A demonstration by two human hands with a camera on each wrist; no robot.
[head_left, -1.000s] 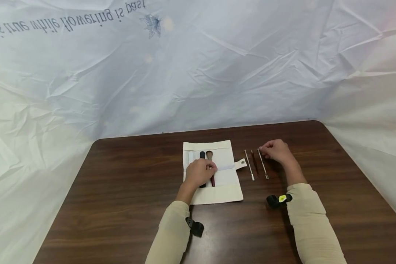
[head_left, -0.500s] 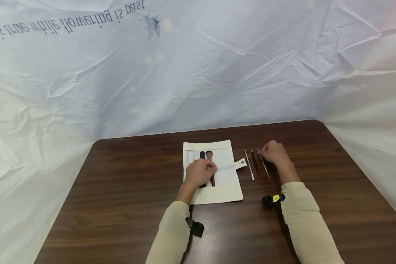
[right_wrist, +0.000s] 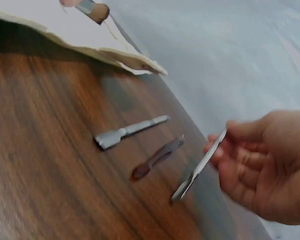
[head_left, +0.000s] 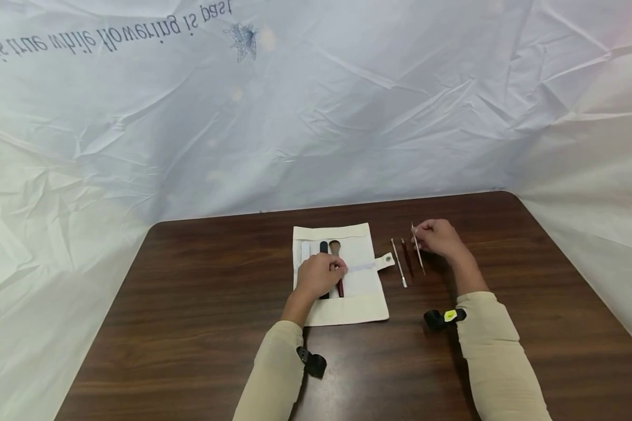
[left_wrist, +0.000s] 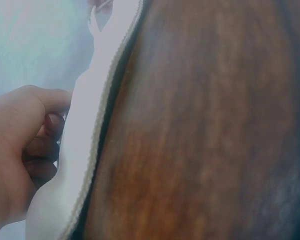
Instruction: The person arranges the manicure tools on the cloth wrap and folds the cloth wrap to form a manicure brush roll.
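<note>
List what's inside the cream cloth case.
The cream cloth case holds a white strip, a black strip and a red-handled brush. The left hand covers the middles of the black strip and brush, plus the white strip's lower part; anything else beneath is hidden.

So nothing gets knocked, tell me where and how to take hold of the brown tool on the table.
Probably pinch the brown tool mid-shaft from above, thumb and finger across its long sides: it is slender and lies flat, with table showing between it and the silver tool lying alongside.
</note>
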